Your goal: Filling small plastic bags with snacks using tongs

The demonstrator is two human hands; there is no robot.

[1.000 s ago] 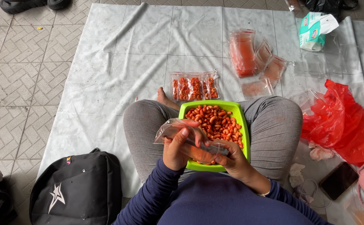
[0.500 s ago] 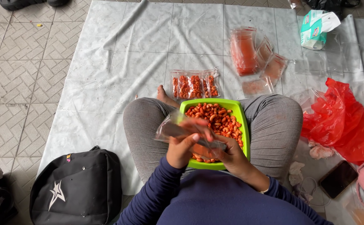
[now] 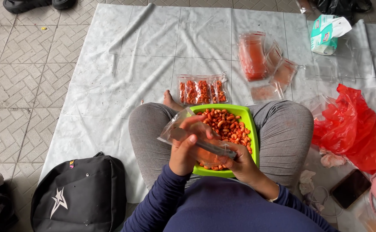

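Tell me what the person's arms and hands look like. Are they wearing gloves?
No gloves: the left hand and right hand are bare. Both arms wear long dark navy sleeves reaching the wrists. A thin pale band circles the right wrist. No rings show.

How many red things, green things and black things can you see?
Red: 1, plastic bag
Green: 1, tray
Black: 2, backpack and phone
Total: 4
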